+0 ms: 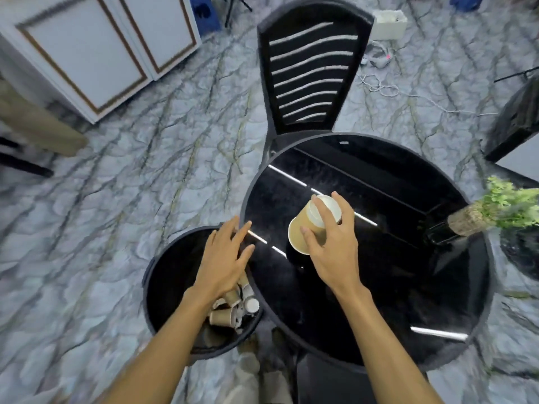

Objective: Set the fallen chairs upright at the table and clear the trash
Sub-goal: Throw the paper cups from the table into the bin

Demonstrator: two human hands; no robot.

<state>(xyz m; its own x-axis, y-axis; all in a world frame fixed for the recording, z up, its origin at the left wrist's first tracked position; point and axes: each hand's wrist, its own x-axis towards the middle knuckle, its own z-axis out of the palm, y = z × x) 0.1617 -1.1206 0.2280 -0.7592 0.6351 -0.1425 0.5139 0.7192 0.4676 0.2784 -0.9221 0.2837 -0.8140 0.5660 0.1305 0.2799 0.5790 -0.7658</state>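
My right hand (332, 243) grips a brown paper cup (303, 231), tilted on its side with the white base pointing away, just above the round black table (379, 287). My left hand (224, 258) hovers over the black trash bin (163, 287) with fingers spread and nothing in it. Several crumpled brown paper cups (230, 310) lie inside the bin. A black chair with a slatted back (309, 77) stands upright at the far side of the table. Another black chair (513, 123) is partly in view at the right edge.
A potted green plant (495, 211) stands at the table's right edge. White cables (379, 86) and a white box (389, 24) lie on the marbled floor behind the chair. A white cabinet (96, 53) stands at upper left, beside a beige cushion (38, 126).
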